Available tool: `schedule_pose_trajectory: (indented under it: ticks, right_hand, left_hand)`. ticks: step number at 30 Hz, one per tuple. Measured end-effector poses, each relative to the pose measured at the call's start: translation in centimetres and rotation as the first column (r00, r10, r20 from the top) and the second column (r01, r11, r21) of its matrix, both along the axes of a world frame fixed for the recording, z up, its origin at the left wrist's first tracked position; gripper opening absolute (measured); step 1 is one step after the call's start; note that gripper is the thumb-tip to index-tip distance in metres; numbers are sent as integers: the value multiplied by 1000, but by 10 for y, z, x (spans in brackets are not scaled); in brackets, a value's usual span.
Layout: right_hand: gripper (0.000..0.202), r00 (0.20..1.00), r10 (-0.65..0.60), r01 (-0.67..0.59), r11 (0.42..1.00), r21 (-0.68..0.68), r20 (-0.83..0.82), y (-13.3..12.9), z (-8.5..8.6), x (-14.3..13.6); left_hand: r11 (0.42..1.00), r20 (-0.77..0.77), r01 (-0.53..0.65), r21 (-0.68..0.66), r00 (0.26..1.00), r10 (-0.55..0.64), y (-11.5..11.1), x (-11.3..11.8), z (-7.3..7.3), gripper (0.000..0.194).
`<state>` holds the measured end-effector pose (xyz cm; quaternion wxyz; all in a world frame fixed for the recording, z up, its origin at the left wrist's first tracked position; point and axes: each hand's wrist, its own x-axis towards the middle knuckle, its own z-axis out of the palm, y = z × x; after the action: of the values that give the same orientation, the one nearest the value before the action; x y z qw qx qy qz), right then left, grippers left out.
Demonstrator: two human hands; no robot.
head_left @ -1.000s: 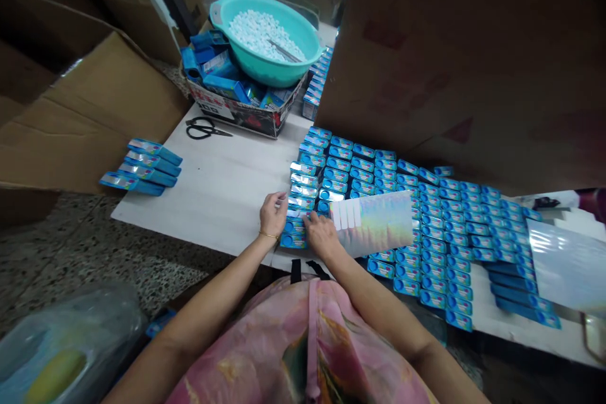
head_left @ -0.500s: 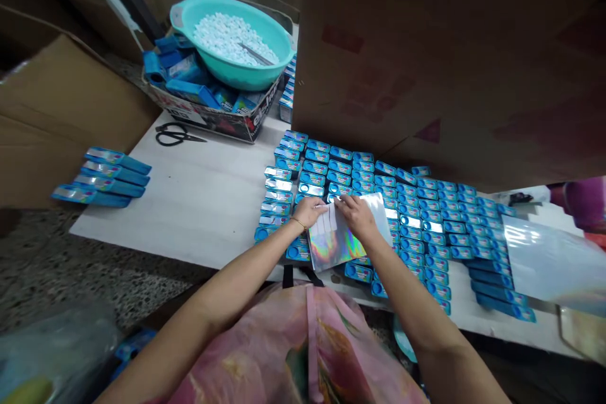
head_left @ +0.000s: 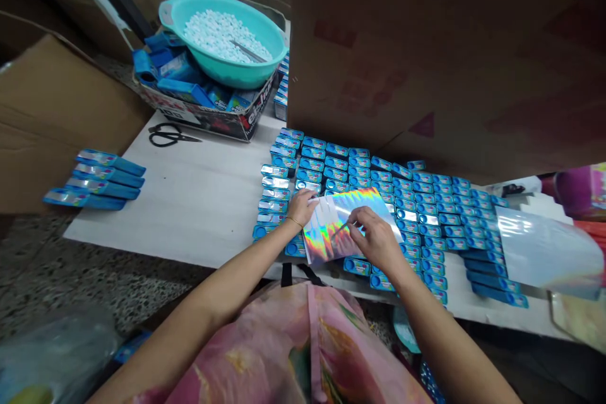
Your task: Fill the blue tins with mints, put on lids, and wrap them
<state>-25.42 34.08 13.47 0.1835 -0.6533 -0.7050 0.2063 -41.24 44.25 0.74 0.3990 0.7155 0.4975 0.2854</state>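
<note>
A shiny holographic sheet with rainbow glare lies tilted over rows of small blue boxes. Its left part bears a few pale strips. My left hand grips the sheet's upper left edge, fingers closed on it. Above the middle of the sheet, my right hand is pinched, and a thin grey strip-like piece sticks out leftward from its fingertips; its kind is too small to make out. The boxes under the sheet are partly hidden.
A turquoise bowl of small white pieces rests on a carton of blue packs. Black-handled scissors lie nearby. More blue boxes stand at the left. A large cardboard box walls off the back; a clear sheet lies right.
My right hand has drawn back to the right from the sheet's top edge, now pinching a thin piece. My left hand stays at the sheet's edge. The view has shifted slightly.
</note>
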Motion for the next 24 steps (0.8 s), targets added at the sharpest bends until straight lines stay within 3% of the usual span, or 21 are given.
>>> schedule_pose_trajectory:
  ticks: [2, 5, 7, 9, 12, 18, 21, 24]
  right_hand:
    - [16, 971, -131, 114, 989, -94, -198, 0, 5, -10]
    - [21, 821, -349, 217, 923, -319, -452, 5, -10, -28]
    - [24, 693, -461, 226, 869, -440, -554, 8, -26, -44]
    - [24, 592, -521, 207, 835, -509, -614, 8, -41, -63]
    - [24, 513, -576, 156, 791, -591, -636, 6, -61, -90]
    - [27, 516, -629, 138, 731, -669, -581, -2, -88, -127]
    - [29, 517, -637, 146, 724, -674, -572, -4, -100, -142]
    - [29, 559, -608, 227, 766, -601, -563, 2, -113, -154]
  left_hand:
    - [999, 123, -46, 26, 991, 42, -7, -13, 15, 26]
    - [980, 349, 57, -190, 937, 13, -26, -43, 39, 37]
    - [905, 480, 155, -396, 875, 61, -42, -66, 49, 45]
    - [822, 540, 178, -541, 823, 177, -57, -88, 53, 45]
    - [762, 553, 141, -632, 771, 316, -73, -114, 49, 43]
    - [690, 483, 9, -724, 722, 497, -90, -149, 30, 44]
    - [703, 425, -96, -704, 737, 526, -92, -158, 16, 45]
    - [741, 408, -191, -644, 733, 544, -82, -162, -1, 46]
